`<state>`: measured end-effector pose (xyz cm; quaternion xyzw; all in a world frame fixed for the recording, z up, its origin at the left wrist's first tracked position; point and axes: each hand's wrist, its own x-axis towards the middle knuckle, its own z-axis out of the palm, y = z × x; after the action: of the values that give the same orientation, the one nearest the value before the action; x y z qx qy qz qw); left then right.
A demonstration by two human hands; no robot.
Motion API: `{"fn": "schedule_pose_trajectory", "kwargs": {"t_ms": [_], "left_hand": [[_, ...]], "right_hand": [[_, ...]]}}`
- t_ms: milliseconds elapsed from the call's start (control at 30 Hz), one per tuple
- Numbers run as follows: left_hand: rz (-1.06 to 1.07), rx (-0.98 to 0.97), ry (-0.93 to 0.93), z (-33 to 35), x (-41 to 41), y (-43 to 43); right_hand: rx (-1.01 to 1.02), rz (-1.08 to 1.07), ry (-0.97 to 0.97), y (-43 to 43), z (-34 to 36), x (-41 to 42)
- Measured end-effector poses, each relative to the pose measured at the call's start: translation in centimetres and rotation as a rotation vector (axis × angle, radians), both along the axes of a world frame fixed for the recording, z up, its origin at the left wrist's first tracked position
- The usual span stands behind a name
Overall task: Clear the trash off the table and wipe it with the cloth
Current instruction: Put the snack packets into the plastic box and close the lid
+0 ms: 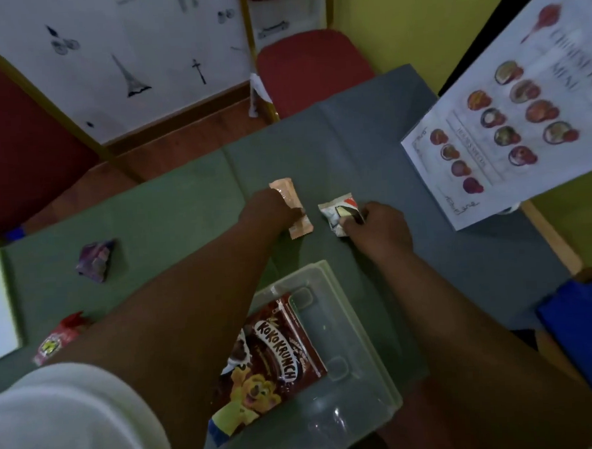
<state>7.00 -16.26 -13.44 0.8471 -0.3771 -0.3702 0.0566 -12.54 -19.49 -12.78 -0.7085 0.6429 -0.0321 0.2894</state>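
Frame centre: left hand point(269, 208) fingers pinching peach wrapper point(292, 207); right hand point(379, 228) fingers clamped on white wrapper point(338, 217); clear bin point(358, 327) below holds cereal packet point(267, 366).

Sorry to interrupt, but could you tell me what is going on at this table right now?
A person is clearing trash. The left hand is on an orange wrapper, the right hand on a white wrapper. A clear plastic bin in front already holds a Koko Krunch packet. A purple wrapper and a red wrapper still lie on the table. No wiping shows yet.
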Motion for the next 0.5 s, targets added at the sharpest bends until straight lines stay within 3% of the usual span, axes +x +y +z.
{"fn": "schedule_pose_trajectory", "kwargs": {"t_ms": [267,400,500], "left_hand": [[-0.020,-0.031,-0.042,1.1,-0.4,-0.1],[0.090,-0.189,-0.007,4.2,0.0,1.3],[0.268,-0.409,0.125,8.3,-0.4,3.5]], "right_hand": [[0.096,-0.092,-0.132,0.6,0.2,-0.6],[-0.019,-0.064,-0.202,1.4,3.5,-1.1],[-0.108,-0.031,-0.305,2.5,7.0,-1.6]]}}
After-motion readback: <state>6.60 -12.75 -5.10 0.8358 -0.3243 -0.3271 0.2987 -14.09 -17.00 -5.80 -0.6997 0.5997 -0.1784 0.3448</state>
